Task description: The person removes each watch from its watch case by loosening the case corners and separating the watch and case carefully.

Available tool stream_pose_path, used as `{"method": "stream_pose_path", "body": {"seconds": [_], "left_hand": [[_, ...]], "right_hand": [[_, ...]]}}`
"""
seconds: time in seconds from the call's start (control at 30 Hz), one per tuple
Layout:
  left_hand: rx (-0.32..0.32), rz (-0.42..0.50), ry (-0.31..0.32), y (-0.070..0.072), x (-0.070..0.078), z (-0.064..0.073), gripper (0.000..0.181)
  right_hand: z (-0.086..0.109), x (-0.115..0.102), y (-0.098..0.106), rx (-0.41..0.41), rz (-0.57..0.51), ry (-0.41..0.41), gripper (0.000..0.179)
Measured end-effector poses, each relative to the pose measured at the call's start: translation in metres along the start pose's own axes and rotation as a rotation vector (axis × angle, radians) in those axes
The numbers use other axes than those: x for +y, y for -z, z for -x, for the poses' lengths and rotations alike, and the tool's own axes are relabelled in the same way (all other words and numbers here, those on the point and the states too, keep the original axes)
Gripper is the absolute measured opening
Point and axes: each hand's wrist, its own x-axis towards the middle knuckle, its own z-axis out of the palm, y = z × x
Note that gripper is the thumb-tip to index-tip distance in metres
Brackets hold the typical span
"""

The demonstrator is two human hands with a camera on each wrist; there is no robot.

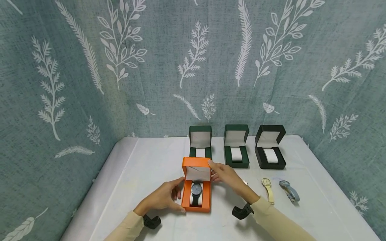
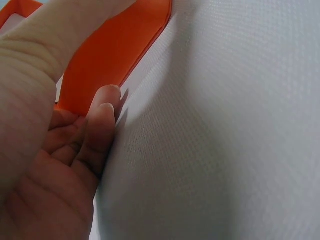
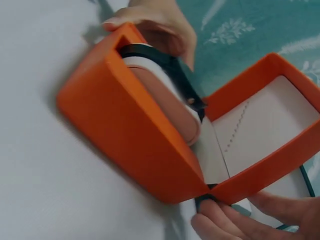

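Observation:
An orange watch box [image 1: 206, 205] stands on the white table with its lid [image 1: 197, 161] raised. Inside, a dark-faced watch [image 1: 196, 189] with a black strap wraps a white cushion. My left hand [image 1: 163, 196] grips the box's left side, thumb at the front corner; in the left wrist view its other fingers [image 2: 102, 125] are bent beside the orange wall. My right hand [image 1: 225, 175] holds the lid's right edge, thumb on the upper corner and the other fingers behind by the hinge, as the right wrist view shows.
Behind stand two open green watch boxes [image 1: 236, 164] and an open black one [image 1: 272, 165], with white cushions; the left green one is partly hidden. Right of my forearm lie a yellow watch [image 1: 269, 190] and a blue watch [image 1: 290, 191]. Another watch [image 1: 245, 182] is mostly hidden by that arm.

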Motion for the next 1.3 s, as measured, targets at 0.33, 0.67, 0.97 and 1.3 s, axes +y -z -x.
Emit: {"method": "stream_pose_path", "body": {"seconds": [0.33, 0.67, 0.97, 1.3], "left_hand": [[0.011, -0.010, -0.024, 0.000, -0.003, -0.001, 0.121], [0.010, -0.013, -0.037, 0.001, 0.000, -0.001, 0.121], [0.003, -0.013, -0.029, -0.001, 0.000, 0.000, 0.120], [0.013, -0.013, -0.053, -0.001, -0.001, 0.001, 0.119]], "right_hand": [[0.020, 0.008, 0.000, 0.097, 0.214, 0.088, 0.055], [0.034, 0.025, -0.003, -0.005, 0.192, 0.189, 0.040], [0.037, 0.042, -0.013, -0.077, 0.202, 0.317, 0.054], [0.041, 0.043, -0.018, -0.057, 0.275, 0.333, 0.060]]}}
